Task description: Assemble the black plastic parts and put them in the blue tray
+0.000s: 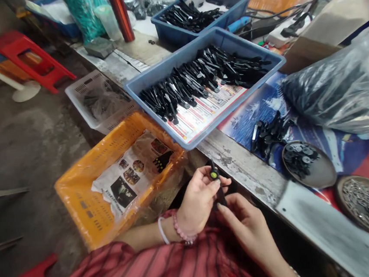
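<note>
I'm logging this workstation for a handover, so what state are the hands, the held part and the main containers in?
Black part: held, green dot showing
Left hand: closed on it
Right hand: gripping its lower end
Front blue tray: partly filled, paper lining showing
Rear blue tray: partly filled
Orange crate: lined with newspaper, few black pieces
Upper dish: holding dark bits
Lower dish: holding silvery bits
Clear bag: bulging

Red stool point(15, 46) on floor; red flask point(121, 16) beside translucent cup point(109, 23); teal bag point(81, 15) near cup.
</note>
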The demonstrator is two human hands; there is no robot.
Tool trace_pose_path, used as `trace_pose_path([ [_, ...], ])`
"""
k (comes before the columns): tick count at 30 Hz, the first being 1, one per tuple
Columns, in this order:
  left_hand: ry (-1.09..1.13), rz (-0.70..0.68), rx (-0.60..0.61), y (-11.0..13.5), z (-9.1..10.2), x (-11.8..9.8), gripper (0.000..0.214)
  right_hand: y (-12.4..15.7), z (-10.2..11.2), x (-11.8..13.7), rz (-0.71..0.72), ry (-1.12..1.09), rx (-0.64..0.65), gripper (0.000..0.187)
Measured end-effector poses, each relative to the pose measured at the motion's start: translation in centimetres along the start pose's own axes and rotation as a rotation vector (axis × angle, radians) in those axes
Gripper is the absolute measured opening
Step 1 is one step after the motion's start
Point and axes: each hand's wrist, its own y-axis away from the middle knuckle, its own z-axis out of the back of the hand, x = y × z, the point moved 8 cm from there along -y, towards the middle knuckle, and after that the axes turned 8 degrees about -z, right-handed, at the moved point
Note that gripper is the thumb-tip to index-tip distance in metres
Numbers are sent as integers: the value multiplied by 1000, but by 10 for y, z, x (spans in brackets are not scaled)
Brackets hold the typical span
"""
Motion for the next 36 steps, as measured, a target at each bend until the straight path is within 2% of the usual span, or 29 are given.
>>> trace_pose_path([
  [5, -342, -156, 103, -2, 13, -22, 22, 7, 15, 22, 338, 370, -268, 8],
  [8, -391, -138, 123, -3, 21, -24, 22, 11, 18, 30, 491, 441, -333, 11],
  [11, -304, -50, 107, -3, 27, -18, 25, 12, 19, 29, 543, 435, -332, 18],
  [15, -186, 32, 35, -3, 29, -11, 34, 14, 22, 23, 529, 416, -321, 21],
  [19, -149, 86, 20, -6, 25, -5, 39, 14, 29, 18, 480, 314, -291, 17],
  [22, -131, 138, 16, -7, 27, 0, 40, 12, 37, 14, 391, 187, -279, 10],
  [25, -233, 158, 48, -7, 32, 1, 38, 7, 45, 3, 215, -11, -265, 11],
  [27, -350, 134, 78, -7, 36, -5, 33, 3, 47, -10, 42, -210, -231, 18],
  [29, -459, 120, 112, -7, 41, -13, 27, -1, 44, -25, -139, -420, -165, 25],
  [31, -555, 149, 169, -6, 43, -20, 22, -3, 36, -32, -260, -567, -88, 32],
  [34, -687, 224, 278, -2, 42, -28, 13, -7, 25, -33, -312, -606, 2, 38],
  [36, -831, 226, 390, 0, 37, -33, 16, -11, 13, -30, -312, -556, 71, 40],
])
